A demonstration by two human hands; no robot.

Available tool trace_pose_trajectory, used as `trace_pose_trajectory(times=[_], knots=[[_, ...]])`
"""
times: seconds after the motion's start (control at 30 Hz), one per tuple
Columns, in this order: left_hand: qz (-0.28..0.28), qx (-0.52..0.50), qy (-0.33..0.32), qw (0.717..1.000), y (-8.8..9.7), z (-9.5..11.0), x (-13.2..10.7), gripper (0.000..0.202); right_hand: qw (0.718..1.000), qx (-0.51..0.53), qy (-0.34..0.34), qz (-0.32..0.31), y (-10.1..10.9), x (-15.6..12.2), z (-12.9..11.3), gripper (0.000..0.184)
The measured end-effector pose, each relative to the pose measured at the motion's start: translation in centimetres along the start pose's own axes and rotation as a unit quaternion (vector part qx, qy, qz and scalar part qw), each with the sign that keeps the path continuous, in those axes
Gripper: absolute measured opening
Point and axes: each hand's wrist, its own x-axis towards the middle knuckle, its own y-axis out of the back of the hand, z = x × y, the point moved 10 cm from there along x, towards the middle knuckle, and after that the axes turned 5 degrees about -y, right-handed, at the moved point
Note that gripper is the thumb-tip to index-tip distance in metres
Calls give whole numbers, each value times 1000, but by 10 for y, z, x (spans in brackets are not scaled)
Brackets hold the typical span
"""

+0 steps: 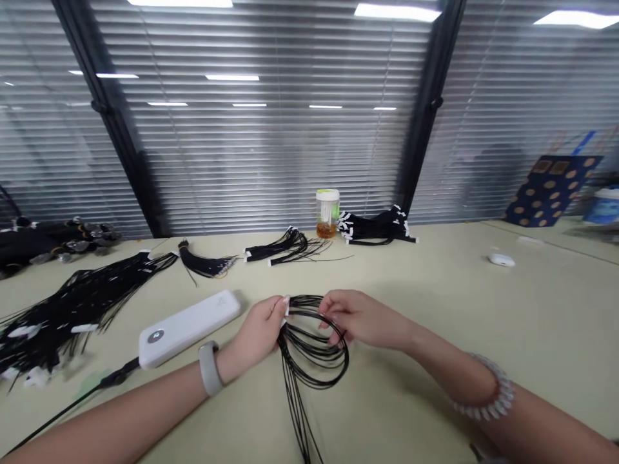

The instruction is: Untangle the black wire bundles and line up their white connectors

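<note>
A looped bundle of thin black cables is held above the pale table in front of me, its loose ends hanging toward the near edge. My left hand grips the bundle at its left side, thumb pressed by small white tags or connectors. On the right side of the loops, my right hand has its fingers curled in among the strands, thumb and index finger close together. Whether those fingers pinch a single strand or several is hard to make out.
A white power bank with a black lead lies left. Behind are more black cable bundles, a lidded jar and a tagged cable pile. At right are a white earphone case and a dotted bag. Window blinds rise behind.
</note>
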Motion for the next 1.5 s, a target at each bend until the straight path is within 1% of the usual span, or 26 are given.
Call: trace_pose_trajectory(times=[0.07,0.17,0.27,0.33,0.4,0.47,0.53,0.6,0.67,0.7,0.73,0.8,0.87,0.93,1.0,1.07,1.2,1.3,1.4,1.43,1.5], knots=[[-4,1,9,1000,0,-2,0,38,995,87,-44,-34,-6,1,6,12],[-12,-6,24,1000,-1,-4,0,38,984,150,-80,-56,-12,2,11,7],[-12,-10,29,999,-1,-5,-1,38,973,184,-105,-87,-22,3,17,17],[-5,-6,19,1000,1,-3,-1,37,971,175,-108,-125,-32,3,19,23],[5,1,1,1000,3,0,0,36,972,153,-97,-151,-38,2,18,23],[10,5,-12,1000,5,2,1,36,976,134,-82,-154,-41,1,17,20],[6,1,-14,1000,4,2,2,36,980,96,-70,-158,-44,-2,16,22],[4,-4,-10,1000,3,0,2,36,982,43,-53,-179,-52,-6,15,24],[12,-5,-12,1000,5,1,2,36,980,17,-37,-195,-63,-8,15,26],[17,-4,-13,1000,6,2,2,36,982,22,-32,-187,-66,-7,16,27],[21,-1,-12,1000,6,2,1,36,985,34,-29,-166,-67,-5,17,27],[28,5,-7,1000,7,3,-3,35,993,54,-13,-101,-66,1,19,26],[28,16,-8,999,5,6,-7,35,998,36,23,-46,-64,4,17,26],[23,38,-25,999,1,12,-12,33,998,-8,60,-25,-65,4,12,26],[13,61,-46,997,-2,19,-15,33,996,-41,80,-24,-67,2,8,26],[8,70,-55,996,-4,21,-17,33,996,-39,67,-37,-67,2,10,27],[6,49,-32,998,-4,17,-15,33,999,15,18,-49,-67,6,21,25],[-1,28,-9,1000,-5,12,-14,33,999,14,21,-48,-69,9,25,17],[1,20,-4,1000,-5,10,-13,34,998,-9,28,-52,-68,8,25,11],[5,21,-7,1000,-5,10,-13,34,997,-25,29,-62,-68,5,22,11],[12,22,-13,1000,-3,11,-11,35,991,-79,25,-102,-67,-3,16,12]])
